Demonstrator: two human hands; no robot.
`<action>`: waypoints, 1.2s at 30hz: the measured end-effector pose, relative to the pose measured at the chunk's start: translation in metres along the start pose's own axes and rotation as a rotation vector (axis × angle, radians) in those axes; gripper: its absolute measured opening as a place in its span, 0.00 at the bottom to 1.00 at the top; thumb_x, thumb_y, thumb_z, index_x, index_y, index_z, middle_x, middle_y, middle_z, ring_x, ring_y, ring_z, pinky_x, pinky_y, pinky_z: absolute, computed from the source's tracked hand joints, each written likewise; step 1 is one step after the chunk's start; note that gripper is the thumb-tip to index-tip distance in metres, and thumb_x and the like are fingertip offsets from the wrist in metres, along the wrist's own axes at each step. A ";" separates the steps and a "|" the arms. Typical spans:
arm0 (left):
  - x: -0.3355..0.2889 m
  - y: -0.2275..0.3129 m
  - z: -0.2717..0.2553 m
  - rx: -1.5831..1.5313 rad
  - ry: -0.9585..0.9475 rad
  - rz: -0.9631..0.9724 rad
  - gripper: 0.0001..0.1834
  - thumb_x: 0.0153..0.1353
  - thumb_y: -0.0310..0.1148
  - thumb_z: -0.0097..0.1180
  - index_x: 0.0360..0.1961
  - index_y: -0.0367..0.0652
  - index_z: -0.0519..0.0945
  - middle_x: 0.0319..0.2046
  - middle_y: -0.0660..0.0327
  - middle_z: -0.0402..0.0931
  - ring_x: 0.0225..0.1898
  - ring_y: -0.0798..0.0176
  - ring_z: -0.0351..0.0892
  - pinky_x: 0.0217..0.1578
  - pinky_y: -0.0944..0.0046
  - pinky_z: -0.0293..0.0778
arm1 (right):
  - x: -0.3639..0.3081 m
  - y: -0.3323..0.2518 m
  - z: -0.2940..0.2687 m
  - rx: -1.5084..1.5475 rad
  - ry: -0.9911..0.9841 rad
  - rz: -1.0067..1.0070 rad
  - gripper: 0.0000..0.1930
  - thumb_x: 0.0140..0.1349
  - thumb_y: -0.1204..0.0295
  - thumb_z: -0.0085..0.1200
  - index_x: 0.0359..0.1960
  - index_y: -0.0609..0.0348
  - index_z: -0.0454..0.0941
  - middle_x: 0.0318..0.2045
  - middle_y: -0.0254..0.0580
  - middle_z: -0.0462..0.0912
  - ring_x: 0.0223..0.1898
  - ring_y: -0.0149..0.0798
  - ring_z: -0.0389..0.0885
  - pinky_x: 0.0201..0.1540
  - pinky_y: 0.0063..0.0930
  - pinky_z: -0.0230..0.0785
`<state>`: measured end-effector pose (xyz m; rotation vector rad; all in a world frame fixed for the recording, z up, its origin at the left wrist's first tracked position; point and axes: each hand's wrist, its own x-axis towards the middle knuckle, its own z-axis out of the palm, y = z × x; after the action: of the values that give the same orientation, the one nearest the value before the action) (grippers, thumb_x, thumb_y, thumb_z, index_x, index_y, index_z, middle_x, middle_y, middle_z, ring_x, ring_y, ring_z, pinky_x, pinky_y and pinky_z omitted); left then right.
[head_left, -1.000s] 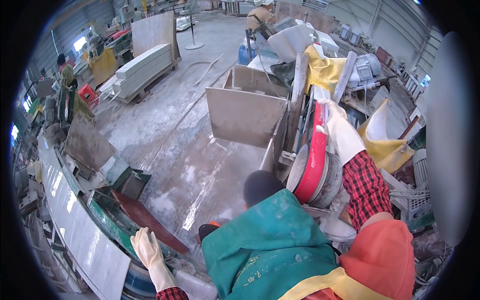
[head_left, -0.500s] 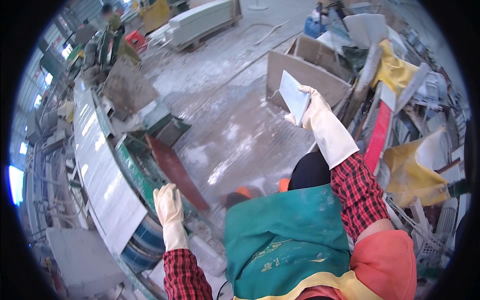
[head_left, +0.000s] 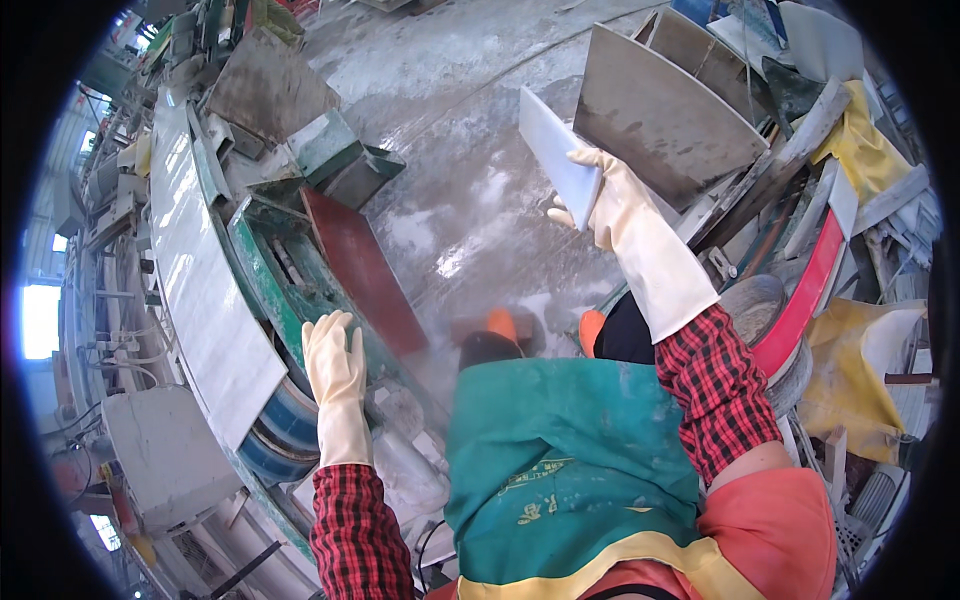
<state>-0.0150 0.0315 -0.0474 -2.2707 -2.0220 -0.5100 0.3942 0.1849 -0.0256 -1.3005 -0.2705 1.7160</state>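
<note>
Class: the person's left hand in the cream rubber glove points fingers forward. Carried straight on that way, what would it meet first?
Probably the green metal machine frame just ahead of the left hand, near the dark red board; depth is unclear.

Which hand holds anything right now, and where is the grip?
Right hand grips a pale rectangular tile at its lower corner. Left hand is open and holds nothing.

Cream gloves point(head_left: 336, 372), red-and-black plaid sleeves point(head_left: 715, 385), a green apron point(head_left: 565, 465), a white tile point(head_left: 556, 155), orange shoe toes point(head_left: 502, 324).
</note>
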 end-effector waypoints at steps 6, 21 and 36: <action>0.002 -0.001 0.003 0.014 -0.008 0.018 0.13 0.57 0.26 0.64 0.44 0.42 0.81 0.47 0.54 0.82 0.53 0.49 0.78 0.65 0.47 0.64 | -0.004 0.001 0.013 -0.080 -0.145 -0.132 0.37 0.52 0.64 0.63 0.69 0.40 0.70 0.64 0.47 0.68 0.60 0.52 0.67 0.54 0.50 0.76; 0.000 0.000 0.002 0.018 -0.023 -0.016 0.13 0.58 0.28 0.64 0.45 0.43 0.81 0.49 0.54 0.82 0.55 0.49 0.77 0.67 0.46 0.63 | 0.000 0.005 0.017 -0.217 -0.225 -0.234 0.42 0.46 0.61 0.65 0.70 0.42 0.69 0.67 0.47 0.65 0.65 0.52 0.65 0.50 0.45 0.77; 0.001 0.002 -0.001 -0.002 -0.025 -0.017 0.12 0.58 0.27 0.63 0.44 0.42 0.82 0.48 0.54 0.82 0.55 0.49 0.77 0.66 0.46 0.62 | -0.001 0.005 0.018 -0.253 -0.236 -0.239 0.40 0.48 0.63 0.64 0.69 0.45 0.70 0.64 0.45 0.68 0.59 0.48 0.70 0.47 0.40 0.80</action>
<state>-0.0135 0.0316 -0.0459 -2.2739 -2.0554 -0.4867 0.3764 0.1868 -0.0209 -1.1865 -0.7708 1.6653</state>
